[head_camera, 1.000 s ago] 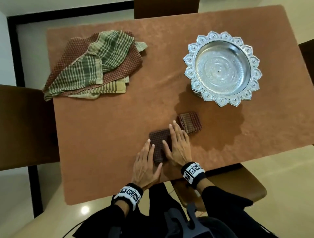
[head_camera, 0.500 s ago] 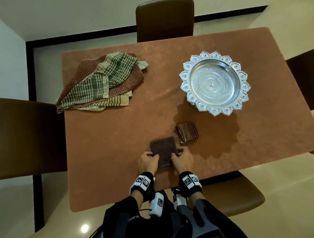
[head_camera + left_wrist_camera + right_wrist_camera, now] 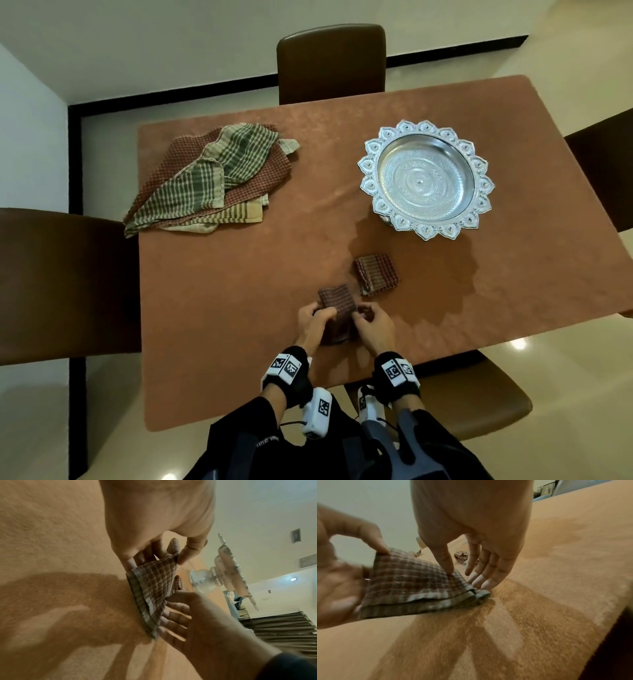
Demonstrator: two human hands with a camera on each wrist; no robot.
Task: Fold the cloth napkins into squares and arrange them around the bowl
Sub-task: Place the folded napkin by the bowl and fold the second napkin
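A small folded brown checked napkin [image 3: 337,308] sits near the table's front edge, its near side lifted off the surface. My left hand [image 3: 313,318] pinches its left edge, thumb on top and fingers beneath [image 3: 164,557]. My right hand [image 3: 371,320] holds the right edge, the thumb pressing the top [image 3: 448,569] and the fingers [image 3: 479,580] at the edge below. A second folded checked napkin [image 3: 376,278] lies flat just beyond, between my hands and the ornate silver bowl [image 3: 426,178]. The bowl's pedestal shows in the left wrist view [image 3: 204,580].
A pile of unfolded napkins [image 3: 212,178], green-striped and red checked, lies at the table's far left. Brown chairs stand at the far side [image 3: 330,65], the left [image 3: 65,281] and the right [image 3: 603,171]. The orange tablecloth [image 3: 239,325] covers the table.
My hands went from pressing flat on the napkin to gripping its left and right edges and raising it. The head view has pulled back and up.
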